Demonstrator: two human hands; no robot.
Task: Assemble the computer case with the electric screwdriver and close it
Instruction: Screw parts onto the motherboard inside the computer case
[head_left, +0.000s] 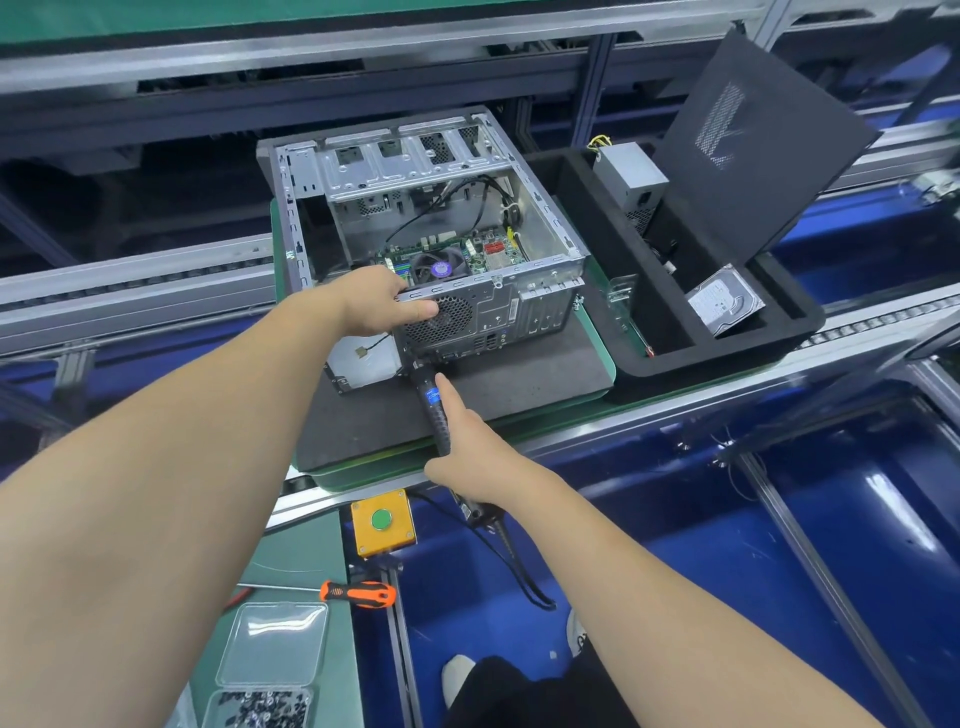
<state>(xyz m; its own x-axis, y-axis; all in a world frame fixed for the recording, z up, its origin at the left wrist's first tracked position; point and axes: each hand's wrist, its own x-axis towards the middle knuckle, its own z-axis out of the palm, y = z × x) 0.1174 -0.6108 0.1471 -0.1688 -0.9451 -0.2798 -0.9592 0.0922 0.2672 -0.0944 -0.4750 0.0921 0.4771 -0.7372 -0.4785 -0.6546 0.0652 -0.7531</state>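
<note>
**A:** What lies nearest?

**B:** A clear plastic box of small dark screws (258, 707), lid open, on the green worktop (306, 551). Just beyond it lies an orange-and-black hand screwdriver (358, 593), and past that a yellow box with a green button (383, 521).

**A:** And the right hand?

**B:** The right hand (470, 452) is wrapped around the black handle of the electric screwdriver (434, 402), forefinger stretched along the barrel beside a blue label. That grip is closed on the tool. A black cable runs from the tool's rear end towards the floor. The tip points at the lower left corner of the case's back panel; whether it touches a screw I cannot tell.

**A:** Where is the case?

**B:** The computer case (441, 234) lies on its side on a dark mat (384, 415) over a green pallet, in the middle of the line. Its open side faces up: bare grey metal, a green board with a round fan inside, black cables, empty drive bays at the far end. The back panel faces the person, with a round fan grille and a row of ports.

**A:** The left hand?

**B:** The left hand (382, 301) clamps the top edge of that back panel, thumb over the grille, fingers inside the rim. Its grip is closed on the case.

**A:** Further off?

**B:** To the right, a black foam tray (727, 358) holds a hard drive (726, 302), a grey power supply (631, 179) and the black side panel (763, 150), which leans upright with a mesh vent.
</note>
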